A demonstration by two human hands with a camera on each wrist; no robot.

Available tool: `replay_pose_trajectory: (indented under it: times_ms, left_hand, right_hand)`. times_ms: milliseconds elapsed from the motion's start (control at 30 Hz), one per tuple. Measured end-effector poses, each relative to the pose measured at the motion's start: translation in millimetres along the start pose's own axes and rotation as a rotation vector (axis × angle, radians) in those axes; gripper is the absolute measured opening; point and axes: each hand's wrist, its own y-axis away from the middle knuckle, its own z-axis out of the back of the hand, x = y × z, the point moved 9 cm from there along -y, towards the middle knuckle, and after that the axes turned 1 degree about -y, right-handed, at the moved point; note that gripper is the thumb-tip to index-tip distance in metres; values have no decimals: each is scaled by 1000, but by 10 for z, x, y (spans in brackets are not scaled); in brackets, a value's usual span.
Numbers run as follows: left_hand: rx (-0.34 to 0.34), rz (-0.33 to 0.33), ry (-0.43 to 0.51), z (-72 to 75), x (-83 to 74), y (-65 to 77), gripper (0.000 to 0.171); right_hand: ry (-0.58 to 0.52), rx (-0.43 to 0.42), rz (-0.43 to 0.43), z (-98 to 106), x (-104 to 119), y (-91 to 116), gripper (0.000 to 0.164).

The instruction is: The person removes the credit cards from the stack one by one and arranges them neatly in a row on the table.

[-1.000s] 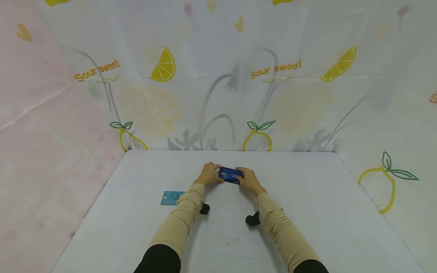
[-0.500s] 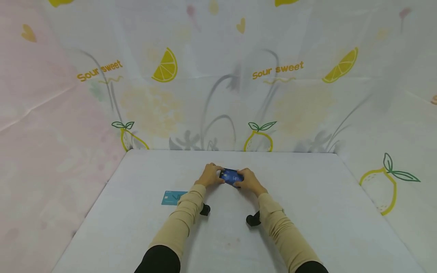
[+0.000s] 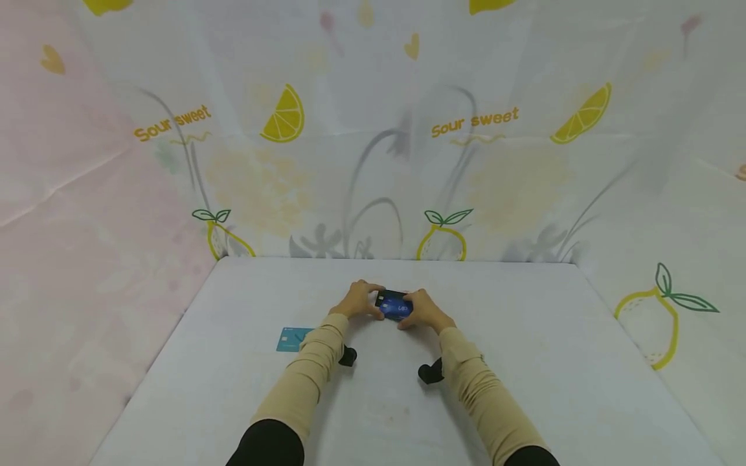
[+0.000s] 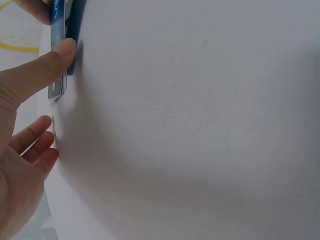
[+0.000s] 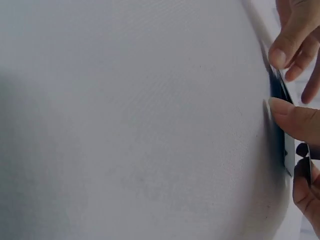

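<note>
Near the far edge of the white table, both hands hold a dark blue card (image 3: 396, 309) with pale lettering. The left hand (image 3: 355, 299) grips its left end, and its thumb (image 4: 47, 67) lies along the edge in the left wrist view. A clear, sleeve-like edge (image 4: 58, 95) shows below that thumb, beside a darker blue layer (image 4: 76, 30). On the other end, the right hand (image 3: 427, 310) pinches the card between thumb and fingers. From the right wrist the stack appears nearly edge-on, its far side hidden. A teal card (image 3: 291, 339) lies flat, partly covered by the left sleeve.
Black wrist-worn parts (image 3: 431, 372) project from under the sleeves. The white tabletop (image 3: 524, 349) ends at a fabric backdrop (image 3: 373, 162) printed with lemons and words.
The blue card has shifted slightly down at its right end, and a darker layer now shows above it. The right thumb has moved a little toward the person. The teal card stays in place.
</note>
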Motion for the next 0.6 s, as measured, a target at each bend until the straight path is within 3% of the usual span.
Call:
replay_pose_trajectory:
  times_ms: [267, 600]
  left_hand:
    - [68, -21, -16, 38, -48, 54, 67]
    - [30, -89, 52, 204, -83, 193, 61]
  right_hand:
    - [-42, -61, 68, 53, 90, 90, 69]
    - [-89, -135, 135, 134, 154, 171, 68]
